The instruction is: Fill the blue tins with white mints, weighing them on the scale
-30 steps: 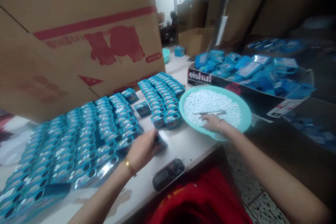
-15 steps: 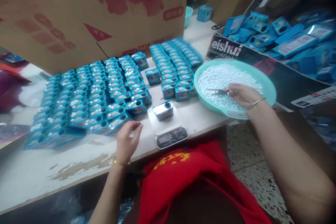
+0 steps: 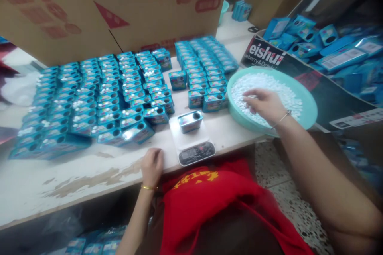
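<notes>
A blue tin (image 3: 190, 121) with a dark round opening on top stands on the white kitchen scale (image 3: 196, 147). My left hand (image 3: 152, 165) rests at the table's front edge, left of the scale, with its fingers curled together and nothing seen in them. Over the turquoise bowl (image 3: 309, 107) is my right hand (image 3: 265, 105), its fingertips drawn together just above the small white pellets (image 3: 269, 83). Whatever those fingers hold is hidden or too small to name.
Rows of blue tins (image 3: 109, 93) fill the table's left side, with another block (image 3: 203, 63) behind the scale. A large cardboard box (image 3: 167, 12) stands behind them. At the right, a printed carton (image 3: 317, 87) holds many blue packs (image 3: 341, 53). White table surface (image 3: 119, 167) shows along the front.
The view has shifted somewhat. The thin metal tool seen at my right fingertips before no longer shows. My left hand has moved down to the table edge, its fingers more closed.
</notes>
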